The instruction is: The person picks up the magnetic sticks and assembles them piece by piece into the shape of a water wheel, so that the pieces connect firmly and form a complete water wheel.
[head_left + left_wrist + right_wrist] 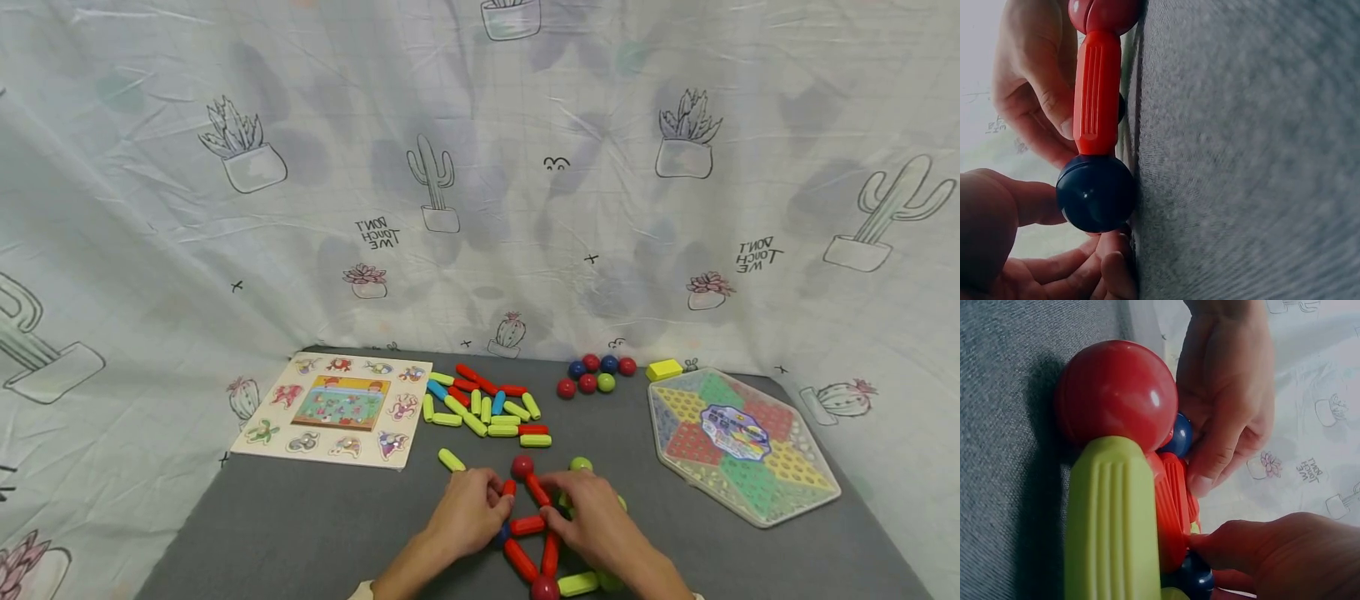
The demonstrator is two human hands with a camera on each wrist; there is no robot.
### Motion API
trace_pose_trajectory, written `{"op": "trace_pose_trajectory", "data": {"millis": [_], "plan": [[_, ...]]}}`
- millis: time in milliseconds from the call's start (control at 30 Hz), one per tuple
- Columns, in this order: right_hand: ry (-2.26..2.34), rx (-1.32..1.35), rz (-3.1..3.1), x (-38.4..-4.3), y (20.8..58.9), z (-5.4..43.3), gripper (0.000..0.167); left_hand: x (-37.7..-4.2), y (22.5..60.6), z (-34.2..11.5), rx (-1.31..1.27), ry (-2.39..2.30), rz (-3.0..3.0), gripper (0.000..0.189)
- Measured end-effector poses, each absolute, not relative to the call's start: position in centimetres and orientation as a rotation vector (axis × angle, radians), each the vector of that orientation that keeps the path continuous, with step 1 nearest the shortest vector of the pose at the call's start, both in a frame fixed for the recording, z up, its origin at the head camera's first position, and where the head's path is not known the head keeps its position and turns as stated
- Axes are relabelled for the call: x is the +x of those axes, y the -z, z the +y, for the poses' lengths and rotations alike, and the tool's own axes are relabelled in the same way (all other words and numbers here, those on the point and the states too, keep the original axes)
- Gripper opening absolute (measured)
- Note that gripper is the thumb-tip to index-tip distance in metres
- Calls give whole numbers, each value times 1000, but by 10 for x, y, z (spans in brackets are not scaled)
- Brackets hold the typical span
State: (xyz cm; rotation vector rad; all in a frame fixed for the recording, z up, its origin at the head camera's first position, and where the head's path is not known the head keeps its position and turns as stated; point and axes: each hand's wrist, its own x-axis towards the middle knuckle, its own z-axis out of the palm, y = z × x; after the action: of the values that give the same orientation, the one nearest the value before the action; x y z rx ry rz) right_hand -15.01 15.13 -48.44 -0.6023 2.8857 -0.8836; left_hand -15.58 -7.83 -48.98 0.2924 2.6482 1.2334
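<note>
A magnetic frame of red rods [520, 560] and balls lies on the table between the hands. My left hand [468, 510] pinches a red rod [509, 488] just beyond a blue ball [1096, 194]. The right hand [592, 517] grips around a second blue ball [1197, 575], largely hidden from the head view, where red rods meet. A red ball [522, 467] tops the far end of the frame, and another red ball [1116, 394] is its near corner. From that corner a yellow-green rod [1112, 519] runs under the right forearm toward green parts.
Several loose rods [476, 423] lie beyond the hands, with one yellow-green rod [451, 460] nearer. Loose balls [587, 383] and a yellow block [664, 370] sit at the back. A wooden puzzle board [262, 400] is left, a hexagonal board game [675, 467] right.
</note>
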Motion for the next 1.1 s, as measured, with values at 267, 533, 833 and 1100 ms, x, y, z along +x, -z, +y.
{"op": "trace_pose_trajectory", "data": {"millis": [267, 533, 833, 1100], "plan": [[915, -667, 2850, -149, 486, 153, 26, -155, 488, -77, 261, -1222, 2672, 15], [973, -772, 2838, -147, 488, 156, 21, -155, 488, -81, 300, -1209, 2688, 16], [806, -824, 2963, -133, 483, 168, 17, -158, 486, -82, 553, -1106, 2718, 64], [776, -818, 2959, -126, 480, 180, 15, -163, 487, -92, 711, -1198, 2578, 34]]}}
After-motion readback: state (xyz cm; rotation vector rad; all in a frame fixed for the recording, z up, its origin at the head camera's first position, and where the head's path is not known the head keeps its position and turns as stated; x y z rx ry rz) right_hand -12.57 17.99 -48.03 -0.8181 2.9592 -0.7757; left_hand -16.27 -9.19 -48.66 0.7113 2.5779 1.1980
